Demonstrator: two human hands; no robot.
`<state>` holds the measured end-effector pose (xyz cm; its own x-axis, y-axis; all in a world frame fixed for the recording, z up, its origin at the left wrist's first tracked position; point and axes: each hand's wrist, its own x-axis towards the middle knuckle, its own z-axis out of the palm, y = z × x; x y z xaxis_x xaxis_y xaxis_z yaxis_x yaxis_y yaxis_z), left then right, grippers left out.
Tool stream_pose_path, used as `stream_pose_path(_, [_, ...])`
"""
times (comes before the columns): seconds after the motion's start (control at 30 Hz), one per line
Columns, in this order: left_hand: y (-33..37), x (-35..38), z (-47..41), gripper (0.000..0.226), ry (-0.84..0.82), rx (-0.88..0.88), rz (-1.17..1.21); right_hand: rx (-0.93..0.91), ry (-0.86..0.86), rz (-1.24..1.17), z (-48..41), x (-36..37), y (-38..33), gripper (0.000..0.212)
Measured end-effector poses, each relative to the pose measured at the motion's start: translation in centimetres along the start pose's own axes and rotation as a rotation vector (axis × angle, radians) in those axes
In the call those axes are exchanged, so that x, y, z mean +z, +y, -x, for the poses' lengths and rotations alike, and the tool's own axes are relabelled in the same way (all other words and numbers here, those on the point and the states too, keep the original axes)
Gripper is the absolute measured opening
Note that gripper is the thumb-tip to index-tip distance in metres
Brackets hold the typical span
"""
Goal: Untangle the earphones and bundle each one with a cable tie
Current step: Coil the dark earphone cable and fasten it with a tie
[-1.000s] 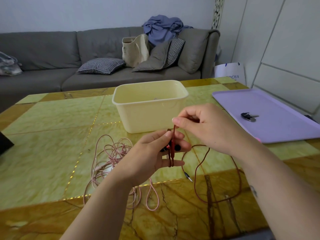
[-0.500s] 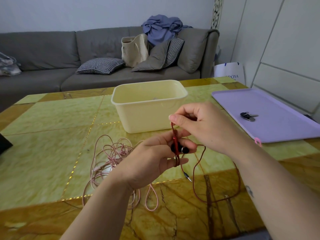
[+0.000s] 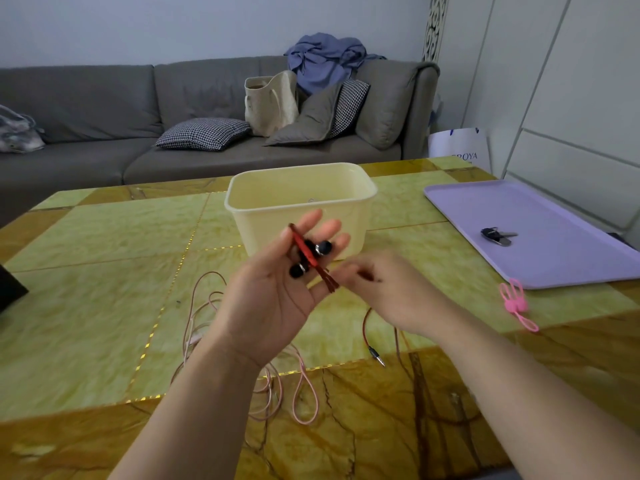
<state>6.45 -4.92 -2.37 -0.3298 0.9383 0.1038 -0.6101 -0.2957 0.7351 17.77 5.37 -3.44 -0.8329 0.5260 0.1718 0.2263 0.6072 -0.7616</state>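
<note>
Holding the red earphones [image 3: 311, 258] up in your left hand [image 3: 277, 296], palm turned toward you, fingers spread loosely, thumb laid over the red cord across the fingers. Two black earbuds sit against the fingers, one near the middle fingertips, one lower by the palm. A short folded run of red cord sticks out past the heel of the thumb toward your right hand [image 3: 384, 292].

Right hand is just beside the left, slightly lower, blurred; fingers look curled around the cord end, but you cannot tell from this frame whether they actually pinch it. Red cord trails down from under the right hand to the table [image 3: 86, 271], ending in a metal jack plug [image 3: 376, 355] lying on the surface below the right wrist.

Pink earphones [image 3: 304, 396] lie loose and looped on the table under and behind your left forearm, partly hidden by it.

Cream plastic tub [image 3: 301, 216] stands on the table right behind your raised left hand; what it holds is too faint to tell. Pink cable tie [image 3: 516, 303] lies on the table to your right, just off the near corner of the lilac tray [image 3: 554, 268]. Keys [image 3: 497, 235] rest on the tray, well apart from both hands.

Grey sofa [image 3: 104, 109] past the far table edge, with cushions, a beige bag and blue cloth on it.
</note>
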Motion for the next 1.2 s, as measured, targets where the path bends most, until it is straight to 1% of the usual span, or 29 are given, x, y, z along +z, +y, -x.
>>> stream_pose_path(0.1, [0.2,-1.2,-0.5,0.034,0.11,0.068,-0.028,0.016,-0.202,0.18,0.5,-0.1,-1.5,0.025])
stream_pose_path(0.17, [0.2,-1.8,-0.6,0.034,0.153,0.072,-0.16,0.002,-0.211,0.205,0.9,-0.9,-2.5,0.024])
stream_pose_path(0.23, [-0.1,-1.9,-0.4,0.035,0.157,0.038,-0.353,-0.05,-0.151,0.182,1.4,-1.9,-3.6,0.023])
stream_pose_path(0.3, [-0.7,-1.8,0.0,0.036,0.107,-0.023,-0.555,-0.113,-0.046,0.119,1.5,-2.6,-4.3,0.024])
stream_pose_path(0.33, [-1.0,-1.6,0.2,0.037,0.072,-0.055,-0.621,-0.143,0.023,0.077,1.3,-2.9,-4.3,0.024])
stream_pose_path(0.4, [-1.4,-0.8,0.5,0.038,0.024,-0.104,-0.652,-0.178,0.162,0.068,0.9,-3.2,-3.7,0.025])
stream_pose_path(0.5, [-1.6,-0.2,0.6,0.036,-0.023,-0.132,-0.576,-0.168,0.276,0.02,0.3,-3.3,-2.5,0.027])
stream_pose_path(0.57, [-1.5,-0.1,0.7,0.032,-0.1,-0.174,-0.495,-0.111,0.29,-0.042,-0.2,-3.0,-1.2,0.026])
stream_pose_path(0.63, [-1.3,0.2,0.8,0.032,-0.196,-0.233,-0.349,-0.041,0.221,-0.114,-0.7,-2.1,0.4,0.027])
stream_pose_path(0.67, [-1.2,0.3,0.8,0.034,-0.221,-0.241,-0.264,-0.009,0.161,-0.161,-1.0,-1.4,1.1,0.027])
stream_pose_path(0.7, [-1.1,0.5,0.7,0.036,-0.211,-0.227,-0.179,0.024,0.104,-0.171,-1.1,-0.7,1.6,0.029])
stream_pose_path(0.73, [-1.0,0.6,0.5,0.037,-0.159,-0.196,-0.09,0.048,0.061,-0.149,-1.2,0.0,1.8,0.032])
stream_pose_path(0.8, [-0.8,0.1,-0.1,0.036,0.006,-0.097,0.076,0.043,-0.016,-0.063,-1.2,1.0,1.8,0.034])
stream_pose_path(0.83, [-0.7,-0.4,-0.4,0.034,0.088,-0.041,0.118,0.017,-0.057,-0.014,-1.0,1.3,1.4,0.033])
stream_pose_path(0.9, [-0.5,-1.6,-1.1,0.034,0.209,0.038,0.108,0.009,-0.138,0.112,-1.1,1.8,0.7,0.03])
stream_pose_path(0.97, [-0.6,-2.6,-1.6,0.034,0.292,0.086,-0.029,0.013,-0.207,0.192,-1.0,1.5,0.1,0.029])
stream_pose_path(1.03, [-0.8,-3.0,-1.7,0.033,0.366,0.12,-0.289,-0.001,-0.234,0.218,-0.9,0.9,-0.7,0.029])
stream_pose_path(1.07, [-0.9,-3.1,-1.7,0.034,0.378,0.125,-0.452,-0.017,-0.228,0.223,-0.8,0.5,-1.1,0.029])
stream_pose_path(1.13, [-1.1,-3.0,-1.3,0.037,0.312,0.097,-0.754,-0.044,-0.172,0.182,-0.6,-0.4,-1.8,0.028])
stream_pose_path(1.17, [-1.2,-2.8,-1.1,0.038,0.247,0.058,-0.855,-0.059,-0.12,0.148,-0.6,-0.8,-2.0,0.027])
stream_pose_path(1.2, [-1.3,-2.5,-0.9,0.039,0.182,0.004,-0.903,-0.077,-0.057,0.121,-0.6,-1.2,-2.0,0.026])
